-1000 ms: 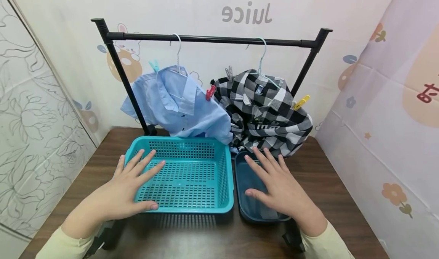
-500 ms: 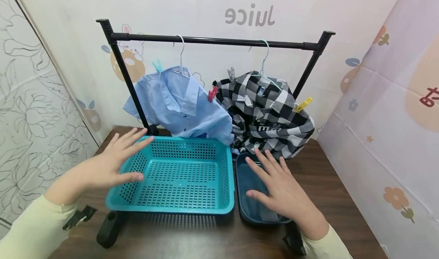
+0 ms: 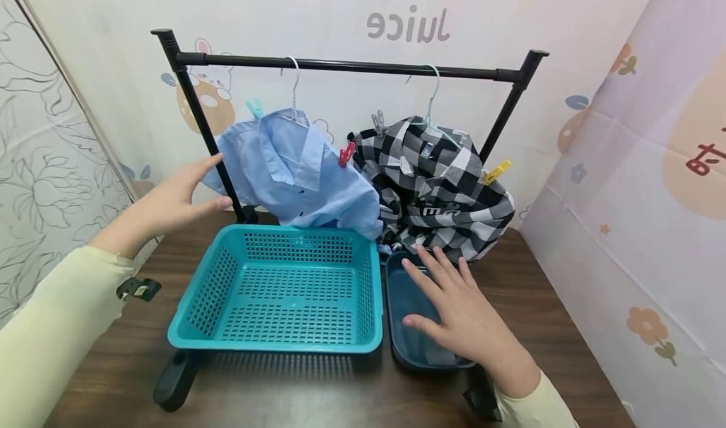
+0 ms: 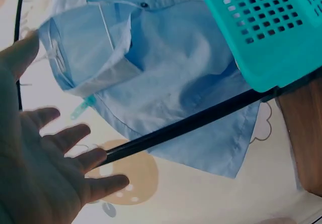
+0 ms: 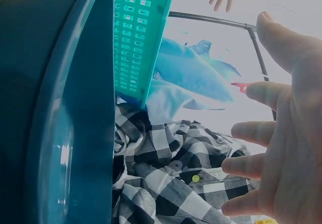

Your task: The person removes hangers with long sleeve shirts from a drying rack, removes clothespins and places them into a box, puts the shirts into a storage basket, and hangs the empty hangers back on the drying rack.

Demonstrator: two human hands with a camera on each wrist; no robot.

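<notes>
Brown wooden tabletop (image 3: 556, 327) is backed by a white printed wall, with a black garment rail (image 3: 346, 66) carrying two shirts on hangers. Left hand (image 3: 170, 198) is now lifted off the teal perforated basket (image 3: 283, 289), where it lay a second ago, and is raised toward the rail's left post, just beside the sleeve of the light blue shirt (image 3: 295, 169); fingers are spread, nothing is gripped, no cloth contact is confirmed. This is read as a reach starting toward that shirt. Right hand (image 3: 459, 314) is unchanged: flat and spread over the dark blue tray (image 3: 405, 295), by the hem of the black-and-white checked shirt (image 3: 442, 188). Basket is unmoved. Tray contents are hidden under the palm; shirt hems are cut off behind the basket; pegs are too small to read; the left wrist view is blurred
</notes>
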